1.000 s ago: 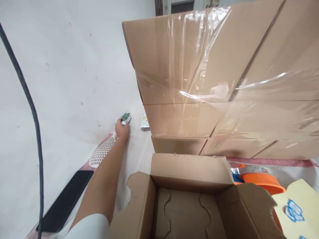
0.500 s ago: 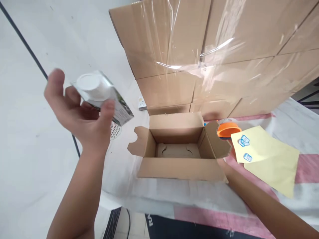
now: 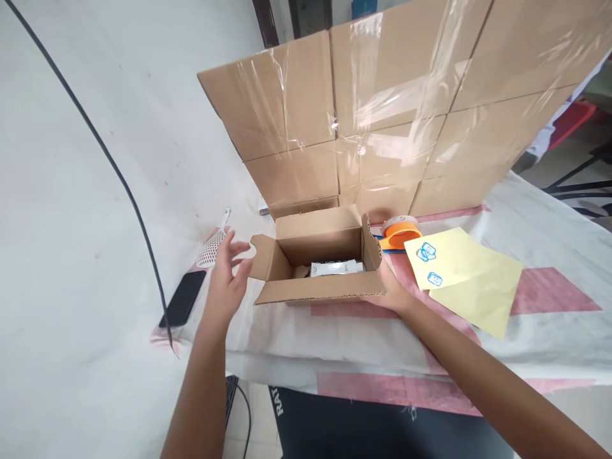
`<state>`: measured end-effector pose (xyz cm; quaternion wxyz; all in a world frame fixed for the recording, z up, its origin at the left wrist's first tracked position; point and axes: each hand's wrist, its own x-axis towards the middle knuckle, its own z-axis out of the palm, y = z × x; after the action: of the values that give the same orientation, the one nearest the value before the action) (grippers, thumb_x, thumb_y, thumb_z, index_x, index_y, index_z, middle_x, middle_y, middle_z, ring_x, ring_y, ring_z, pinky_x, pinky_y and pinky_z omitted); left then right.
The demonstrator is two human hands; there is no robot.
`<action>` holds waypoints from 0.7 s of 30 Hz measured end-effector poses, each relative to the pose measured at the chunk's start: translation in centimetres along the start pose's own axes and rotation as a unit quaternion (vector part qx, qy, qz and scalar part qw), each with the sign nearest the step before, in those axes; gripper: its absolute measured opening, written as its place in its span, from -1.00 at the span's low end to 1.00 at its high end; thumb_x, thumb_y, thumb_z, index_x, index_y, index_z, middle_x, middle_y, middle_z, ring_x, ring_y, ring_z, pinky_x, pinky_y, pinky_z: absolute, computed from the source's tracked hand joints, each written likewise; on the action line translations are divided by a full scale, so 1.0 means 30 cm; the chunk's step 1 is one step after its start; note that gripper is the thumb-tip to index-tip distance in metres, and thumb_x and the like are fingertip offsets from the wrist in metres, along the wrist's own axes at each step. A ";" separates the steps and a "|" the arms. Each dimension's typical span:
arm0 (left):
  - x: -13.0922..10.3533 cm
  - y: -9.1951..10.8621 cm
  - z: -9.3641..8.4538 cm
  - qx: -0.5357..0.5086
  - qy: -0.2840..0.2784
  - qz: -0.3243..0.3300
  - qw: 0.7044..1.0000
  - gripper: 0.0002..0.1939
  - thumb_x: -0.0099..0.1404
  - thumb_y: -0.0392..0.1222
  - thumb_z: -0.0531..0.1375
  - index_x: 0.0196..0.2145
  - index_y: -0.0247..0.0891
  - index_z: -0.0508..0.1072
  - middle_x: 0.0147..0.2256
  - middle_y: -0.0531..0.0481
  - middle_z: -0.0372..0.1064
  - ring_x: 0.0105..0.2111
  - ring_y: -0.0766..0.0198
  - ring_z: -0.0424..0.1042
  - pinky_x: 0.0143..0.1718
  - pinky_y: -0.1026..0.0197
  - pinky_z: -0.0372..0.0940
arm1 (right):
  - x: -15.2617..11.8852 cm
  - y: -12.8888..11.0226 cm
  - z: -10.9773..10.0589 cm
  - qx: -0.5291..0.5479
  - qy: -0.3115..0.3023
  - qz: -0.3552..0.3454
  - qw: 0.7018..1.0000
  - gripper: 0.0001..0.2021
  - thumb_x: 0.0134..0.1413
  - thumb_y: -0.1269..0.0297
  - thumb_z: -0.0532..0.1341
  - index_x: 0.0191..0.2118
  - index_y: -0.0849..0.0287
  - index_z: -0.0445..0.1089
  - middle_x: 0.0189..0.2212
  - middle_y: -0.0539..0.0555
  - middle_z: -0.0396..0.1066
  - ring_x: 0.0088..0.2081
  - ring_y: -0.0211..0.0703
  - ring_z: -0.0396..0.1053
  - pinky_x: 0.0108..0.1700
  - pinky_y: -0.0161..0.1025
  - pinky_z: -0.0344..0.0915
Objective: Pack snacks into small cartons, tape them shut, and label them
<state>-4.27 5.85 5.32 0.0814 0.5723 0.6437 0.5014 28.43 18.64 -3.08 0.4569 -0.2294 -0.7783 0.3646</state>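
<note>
A small cardboard box (image 3: 315,293) stands on the table with its flaps spread. Inside it lies a white drink carton (image 3: 335,268), its lower part hidden by the front wall. My left hand (image 3: 227,280) is empty beside the box's left flap, fingers apart and slightly curled. At the box's right front corner, my right hand (image 3: 393,290) grips the side; some of its fingers are hidden by the cardboard.
Behind the box a large taped cardboard panel (image 3: 291,172) leans upright. Orange-and-clear tape rolls (image 3: 401,234) and yellow sheets with blue stickers (image 3: 471,280) lie right. A white perforated scoop (image 3: 210,250), a black phone (image 3: 184,299) and a hanging cable (image 3: 122,178) are left.
The drink carton has gone from my left hand into the box. That hand has come down and right, and its fingers have let go. My view has shifted too.
</note>
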 end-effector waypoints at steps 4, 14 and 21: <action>-0.138 -0.165 0.073 -0.159 -0.070 0.049 0.984 0.21 0.11 0.72 -0.02 0.50 -0.07 -0.01 0.27 -0.35 0.35 0.35 -0.22 0.27 0.32 -0.26 0.23 | 0.003 0.004 -0.006 0.020 -0.021 -0.038 0.999 0.12 -0.01 -0.30 0.41 0.52 -0.20 -0.20 0.55 0.12 -0.27 0.55 0.34 -0.32 0.51 0.34 -0.13; -0.046 -0.064 0.136 -0.089 0.026 -0.031 0.995 -0.21 0.28 -0.07 0.32 0.40 -0.06 0.16 0.23 -0.24 0.37 0.21 -0.07 0.41 0.20 -0.17 0.33 | 0.008 -0.005 -0.015 0.007 0.003 -0.046 0.999 -0.41 0.15 -0.13 0.37 0.18 -0.05 0.21 0.48 0.20 -0.13 0.52 0.37 -0.22 0.43 0.36 0.00; 0.064 -0.004 0.183 -0.111 -0.081 0.000 0.991 -0.31 0.19 -0.30 0.15 0.28 0.00 0.35 0.25 -0.07 0.40 0.31 0.02 0.33 0.26 -0.13 0.29 | 0.016 -0.019 -0.022 0.041 -0.001 -0.050 0.998 -0.21 0.18 0.02 0.37 0.41 -0.16 -0.02 0.41 0.19 0.01 0.46 0.20 0.01 0.44 0.20 0.09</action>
<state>-1.25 10.48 3.48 0.1962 0.5987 0.5753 0.5215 28.78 18.84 -2.16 0.4826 -0.1703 -0.7739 0.3731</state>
